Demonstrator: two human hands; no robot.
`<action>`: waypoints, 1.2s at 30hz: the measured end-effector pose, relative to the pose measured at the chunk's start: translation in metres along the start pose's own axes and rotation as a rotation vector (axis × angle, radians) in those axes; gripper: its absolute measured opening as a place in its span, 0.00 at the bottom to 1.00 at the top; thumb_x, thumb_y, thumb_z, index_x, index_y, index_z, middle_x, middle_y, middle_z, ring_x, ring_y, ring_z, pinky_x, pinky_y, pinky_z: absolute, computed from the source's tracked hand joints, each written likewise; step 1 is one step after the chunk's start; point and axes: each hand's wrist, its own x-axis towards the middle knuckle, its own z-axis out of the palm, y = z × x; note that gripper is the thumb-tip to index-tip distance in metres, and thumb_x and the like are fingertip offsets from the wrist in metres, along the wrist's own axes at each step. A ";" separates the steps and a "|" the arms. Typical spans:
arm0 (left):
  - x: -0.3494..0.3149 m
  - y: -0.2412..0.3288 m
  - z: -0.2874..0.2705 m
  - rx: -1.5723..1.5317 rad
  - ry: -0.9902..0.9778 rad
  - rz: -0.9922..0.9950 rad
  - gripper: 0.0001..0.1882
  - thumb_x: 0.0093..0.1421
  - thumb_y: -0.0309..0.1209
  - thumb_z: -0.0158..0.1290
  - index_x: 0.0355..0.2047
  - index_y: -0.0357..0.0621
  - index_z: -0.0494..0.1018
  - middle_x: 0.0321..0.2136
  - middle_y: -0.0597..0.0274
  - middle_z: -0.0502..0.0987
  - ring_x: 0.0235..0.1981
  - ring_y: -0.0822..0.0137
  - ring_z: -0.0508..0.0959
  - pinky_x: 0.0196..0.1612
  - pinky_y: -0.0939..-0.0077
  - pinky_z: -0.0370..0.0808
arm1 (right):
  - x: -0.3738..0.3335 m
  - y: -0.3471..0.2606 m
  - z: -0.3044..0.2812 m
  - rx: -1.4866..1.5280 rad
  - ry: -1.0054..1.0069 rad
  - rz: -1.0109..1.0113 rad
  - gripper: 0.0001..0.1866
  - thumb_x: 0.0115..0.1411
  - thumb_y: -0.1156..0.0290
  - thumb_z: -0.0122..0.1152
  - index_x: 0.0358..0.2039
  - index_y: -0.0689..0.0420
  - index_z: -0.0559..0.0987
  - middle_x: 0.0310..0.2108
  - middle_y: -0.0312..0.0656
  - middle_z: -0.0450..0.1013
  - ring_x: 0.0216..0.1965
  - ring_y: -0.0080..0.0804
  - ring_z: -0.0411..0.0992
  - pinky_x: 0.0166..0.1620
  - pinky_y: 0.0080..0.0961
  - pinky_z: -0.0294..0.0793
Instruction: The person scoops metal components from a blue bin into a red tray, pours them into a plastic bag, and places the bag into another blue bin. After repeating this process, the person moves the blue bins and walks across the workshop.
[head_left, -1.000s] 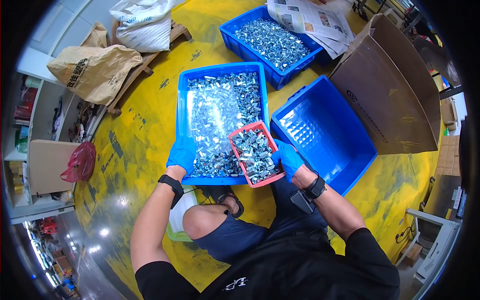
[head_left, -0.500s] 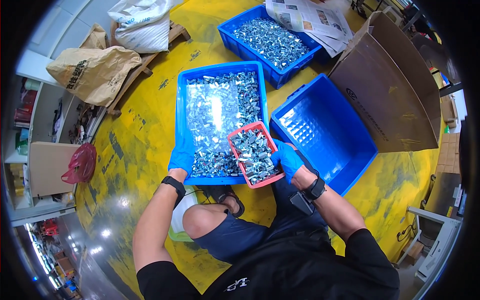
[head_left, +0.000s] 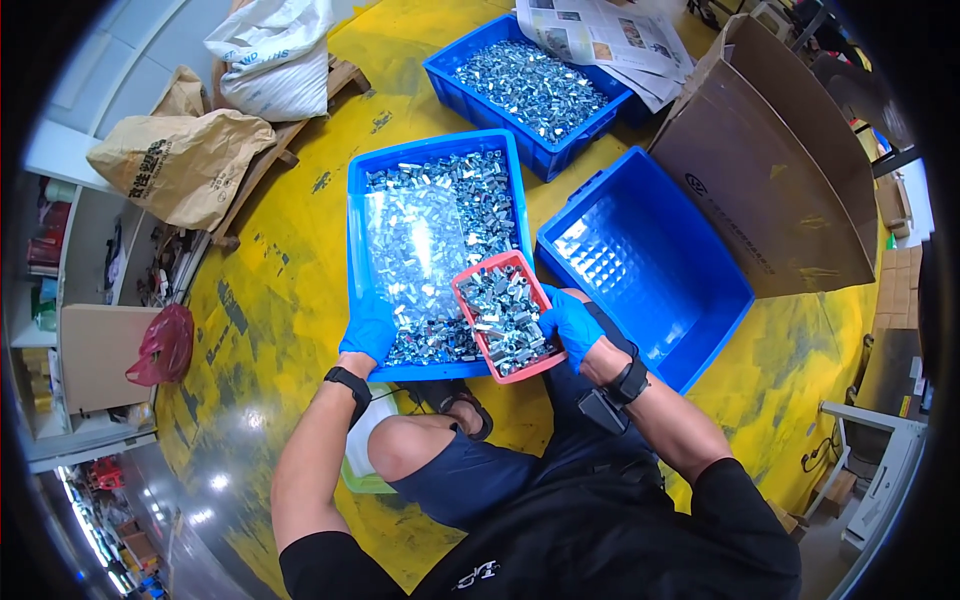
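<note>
My left hand [head_left: 369, 330], in a blue glove, is at the near left corner of a blue bin [head_left: 521, 190]. Its fingers are closed on the lower left corner of a clear plastic sheet [head_left: 418, 230], partly hidden there. Beneath the sheet, small silvery metal fittings [head_left: 487, 215] fill the bin. My gloved right hand [head_left: 574, 325] grips the right side of a small red tray [head_left: 541, 370], its far fingers out of sight. More of the same-looking metal fittings [head_left: 505, 312] lie heaped in this tray, which overlaps the bin's near right corner.
Right of the tray stands another blue bin [head_left: 640, 255] with bare inner walls. Behind it is a third bin [head_left: 560, 160] of metal pieces, partly under newspaper [head_left: 610, 40]. A tall cardboard box [head_left: 770, 180] rises at right; sacks [head_left: 185, 165] and a wooden pallet [head_left: 290, 140] are far left.
The view has turned slightly. Both hands keep their hold, and the red tray stays over the same corner of the bin.
</note>
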 end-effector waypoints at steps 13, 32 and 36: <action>0.030 0.035 -0.046 -1.199 0.133 -0.447 0.07 0.47 0.31 0.52 0.26 0.42 0.70 0.19 0.57 0.70 0.24 0.68 0.71 0.27 0.76 0.67 | -0.002 -0.010 0.012 0.014 0.011 -0.016 0.29 0.36 0.85 0.42 0.45 0.64 0.63 0.27 0.37 0.67 0.19 0.19 0.62 0.21 0.11 0.60; 0.032 0.042 -0.016 -1.059 0.072 -0.099 0.16 0.46 0.27 0.51 0.37 0.41 0.69 0.30 0.56 0.73 0.31 0.66 0.73 0.35 0.74 0.69 | 0.005 0.013 0.014 -0.076 -0.125 0.118 0.40 0.30 0.85 0.43 0.53 0.67 0.53 0.23 0.34 0.65 0.17 0.17 0.59 0.19 0.11 0.57; 0.037 0.042 -0.025 -1.219 -0.097 -0.096 0.15 0.46 0.27 0.51 0.37 0.40 0.70 0.29 0.57 0.74 0.31 0.70 0.72 0.35 0.76 0.68 | 0.009 0.020 0.007 -0.063 -0.074 0.105 0.43 0.29 0.85 0.44 0.54 0.67 0.51 0.25 0.38 0.66 0.17 0.20 0.60 0.19 0.13 0.58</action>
